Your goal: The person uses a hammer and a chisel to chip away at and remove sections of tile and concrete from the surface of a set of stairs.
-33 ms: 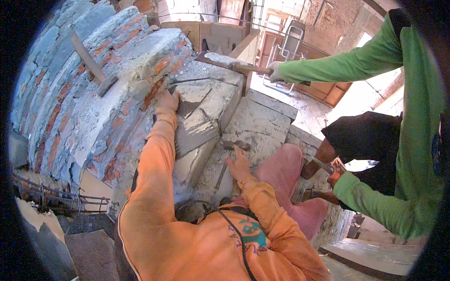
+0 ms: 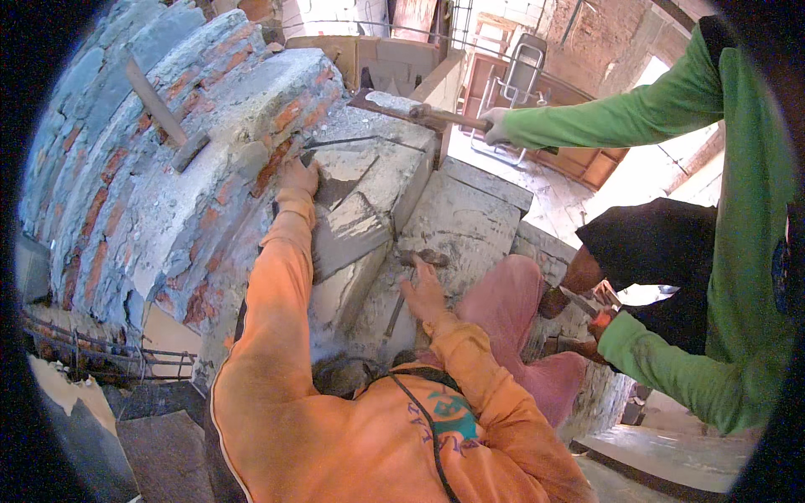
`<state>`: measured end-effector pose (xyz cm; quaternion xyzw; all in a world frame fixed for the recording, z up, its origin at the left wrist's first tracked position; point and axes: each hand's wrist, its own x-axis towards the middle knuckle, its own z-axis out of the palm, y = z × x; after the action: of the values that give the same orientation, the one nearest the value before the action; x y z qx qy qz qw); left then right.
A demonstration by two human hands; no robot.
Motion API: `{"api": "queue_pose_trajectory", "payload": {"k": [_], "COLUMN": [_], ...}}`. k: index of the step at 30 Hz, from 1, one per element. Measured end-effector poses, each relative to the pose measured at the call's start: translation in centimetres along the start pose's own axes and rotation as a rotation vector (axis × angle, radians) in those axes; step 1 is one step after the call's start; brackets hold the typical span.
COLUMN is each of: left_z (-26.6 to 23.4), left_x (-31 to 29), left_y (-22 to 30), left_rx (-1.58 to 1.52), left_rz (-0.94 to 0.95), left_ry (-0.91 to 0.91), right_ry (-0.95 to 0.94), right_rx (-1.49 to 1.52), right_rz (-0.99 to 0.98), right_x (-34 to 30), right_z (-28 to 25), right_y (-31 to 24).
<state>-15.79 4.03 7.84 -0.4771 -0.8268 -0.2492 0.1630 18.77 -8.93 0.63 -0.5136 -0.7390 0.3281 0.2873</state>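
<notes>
My left hand [image 2: 298, 176] is closed at the edge of the broken brick wall, against the grey concrete block. A dark, narrow bar-like tool [image 2: 308, 157] pokes out past its fingers; most of it is hidden by the hand. Lower down, my right hand [image 2: 426, 293] has its fingers and thumb around the upper handle of a hammer [image 2: 423, 258]. The hammer's head points away from me, and its thin handle slants down toward my lap over the grey concrete step [image 2: 457, 218].
Another hammer [image 2: 191, 153] with a wooden handle rests on the blue-painted brick wall [image 2: 193, 201]. At right, a co-worker in green sleeves [image 2: 620, 117] holds a long-handled tool [image 2: 449, 117] over the block's far end. Exposed rebar [image 2: 109, 352] juts out at lower left.
My right hand has shifted very slightly upward at the hammer. The co-worker's far hand and tool moved a little; their near hand turned slightly. My left hand stays in place.
</notes>
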Motion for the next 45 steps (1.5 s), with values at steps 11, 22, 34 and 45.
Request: {"api": "queue_pose_trajectory", "payload": {"k": [11, 22, 34, 45], "left_z": [-0.6, -1.3, 1.8, -5.9], "left_x": [4.2, 2.0, 1.5, -2.7], "left_y": [-0.7, 4.4, -4.5, 0.9], "left_rx": [0.101, 0.041, 0.049, -0.826], "left_rz": [-0.286, -0.28, -0.124, -0.542], "left_ry": [-0.425, -0.419, -0.401, -0.663], "right_ry": [0.024, -0.036, 0.104, 0.272], "right_rx": [0.428, 0.83, 1.366, 1.387], "right_rz": [0.166, 0.515, 0.393, 0.413], "right_x": [6.5, 8.5, 5.1, 13.6], "right_z": [5.9, 2.6, -2.9, 1.4], "right_y": [-4.8, -3.3, -3.2, -4.8]}}
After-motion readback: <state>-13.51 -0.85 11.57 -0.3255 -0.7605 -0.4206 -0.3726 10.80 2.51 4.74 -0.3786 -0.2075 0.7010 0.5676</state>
